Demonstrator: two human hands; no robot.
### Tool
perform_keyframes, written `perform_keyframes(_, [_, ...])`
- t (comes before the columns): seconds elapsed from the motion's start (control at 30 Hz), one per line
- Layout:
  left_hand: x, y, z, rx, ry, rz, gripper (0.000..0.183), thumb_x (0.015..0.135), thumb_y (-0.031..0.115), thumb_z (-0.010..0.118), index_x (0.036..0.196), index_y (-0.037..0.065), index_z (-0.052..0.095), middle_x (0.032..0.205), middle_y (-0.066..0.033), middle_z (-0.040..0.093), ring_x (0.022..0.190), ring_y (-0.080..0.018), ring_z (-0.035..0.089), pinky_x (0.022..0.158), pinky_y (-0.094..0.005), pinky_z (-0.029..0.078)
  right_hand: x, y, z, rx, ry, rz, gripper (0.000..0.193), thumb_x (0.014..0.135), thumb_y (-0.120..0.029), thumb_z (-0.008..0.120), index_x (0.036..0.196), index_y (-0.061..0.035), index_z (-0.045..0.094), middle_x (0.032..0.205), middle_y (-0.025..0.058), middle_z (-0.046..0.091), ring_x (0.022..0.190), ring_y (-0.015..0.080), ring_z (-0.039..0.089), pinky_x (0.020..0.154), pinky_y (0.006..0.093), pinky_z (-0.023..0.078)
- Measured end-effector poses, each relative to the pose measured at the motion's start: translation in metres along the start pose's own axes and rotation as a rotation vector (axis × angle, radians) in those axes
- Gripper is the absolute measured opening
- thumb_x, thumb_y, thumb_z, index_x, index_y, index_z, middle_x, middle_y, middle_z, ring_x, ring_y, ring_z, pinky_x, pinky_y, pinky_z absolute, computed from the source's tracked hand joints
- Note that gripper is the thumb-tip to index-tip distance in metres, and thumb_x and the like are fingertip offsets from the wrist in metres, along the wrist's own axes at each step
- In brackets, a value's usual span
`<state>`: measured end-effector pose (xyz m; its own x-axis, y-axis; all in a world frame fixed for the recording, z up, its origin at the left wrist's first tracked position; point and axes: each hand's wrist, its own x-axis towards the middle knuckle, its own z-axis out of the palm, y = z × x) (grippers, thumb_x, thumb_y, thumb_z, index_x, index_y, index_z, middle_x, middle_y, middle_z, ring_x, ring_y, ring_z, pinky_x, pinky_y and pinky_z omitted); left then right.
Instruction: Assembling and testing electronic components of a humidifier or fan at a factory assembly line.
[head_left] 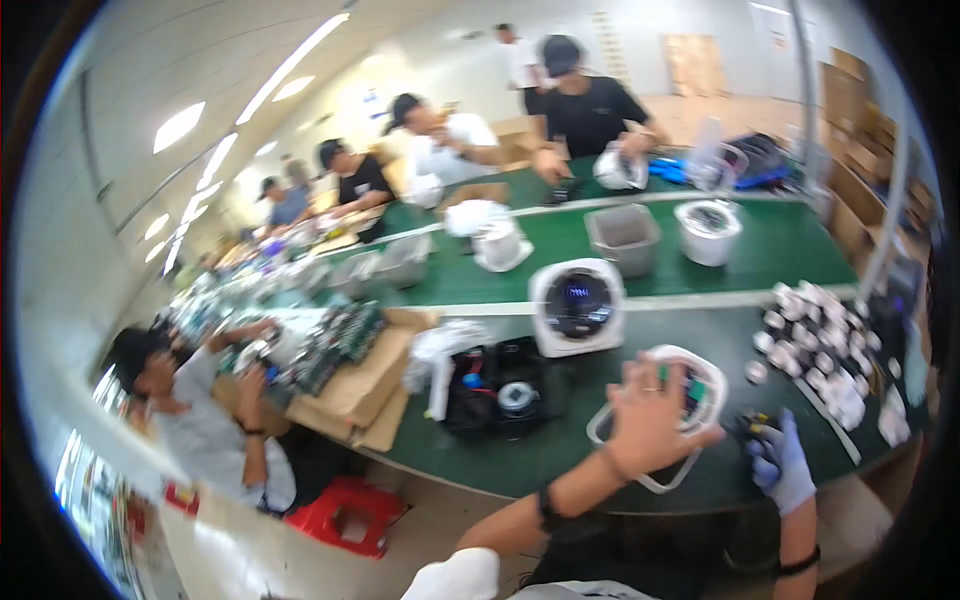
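Observation:
My bare left hand (pixel 648 412) lies over a white rounded housing (pixel 712 375), fingers stretched out and apart. Part of a green circuit board (pixel 694 390) shows inside the housing beside my fingers. A white loop-shaped handle (pixel 668 486) sticks out from the housing toward me. To the right, my right hand (pixel 782 462) wears a pale glove, its fingers curled round a small dark tool with yellow parts (pixel 757 424); blur hides its exact kind. Just beyond my left hand stands a white appliance with a round black lit display (pixel 580 302).
A black open housing (pixel 505 390) lies left of the display unit, near a cardboard box (pixel 375 385) of circuit boards. Small white-topped parts (pixel 815 340) are heaped at right. Grey bins (pixel 624 240) and a white pot (pixel 709 232) stand on the green belt. Co-workers (pixel 588 110) sit beyond and left.

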<state>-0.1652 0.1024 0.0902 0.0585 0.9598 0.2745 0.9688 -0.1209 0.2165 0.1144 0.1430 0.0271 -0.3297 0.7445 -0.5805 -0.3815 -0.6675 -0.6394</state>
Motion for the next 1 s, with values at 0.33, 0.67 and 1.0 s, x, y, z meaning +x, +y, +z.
perform_keyframes(0.33, [0.007,-0.056,-0.013,-0.32,-0.368,0.54,0.137,0.064,0.051,0.086,0.162,0.002,0.006,0.161,-0.04,0.012,0.149,-0.0589,0.017,0.122,-0.0647,0.013,0.054,0.044,-0.04,-0.585,0.166,-0.949,0.035,0.108,-0.025,0.051,0.134,-0.0027,0.056,0.071,-0.0019,0.051,0.052,0.0059,0.045,0.042,0.0228,0.034])
perform_keyframes(0.67, [0.013,-0.04,-0.02,-0.346,-0.306,0.648,0.116,0.065,0.052,0.083,0.15,-0.008,0.03,0.148,-0.0373,0.033,0.141,-0.054,0.032,0.116,-0.0669,0.024,-0.023,0.004,0.041,-0.934,0.009,-0.889,0.038,0.104,-0.025,0.047,0.072,-0.006,0.049,0.061,0.0015,0.042,0.055,0.0104,0.041,0.05,0.0317,0.031])
perform_keyframes(1.0, [0.018,-0.052,-0.035,-0.22,-0.417,0.624,0.129,0.066,0.073,0.078,0.154,-0.008,0.03,0.158,-0.0277,0.03,0.149,-0.0438,0.027,0.124,-0.0554,0.017,-0.044,-0.037,0.108,-1.597,-0.176,-0.587,0.03,0.103,-0.023,0.05,0.089,-0.0025,0.067,0.077,0.0219,0.067,0.071,0.0429,0.066,0.061,0.0507,0.051])
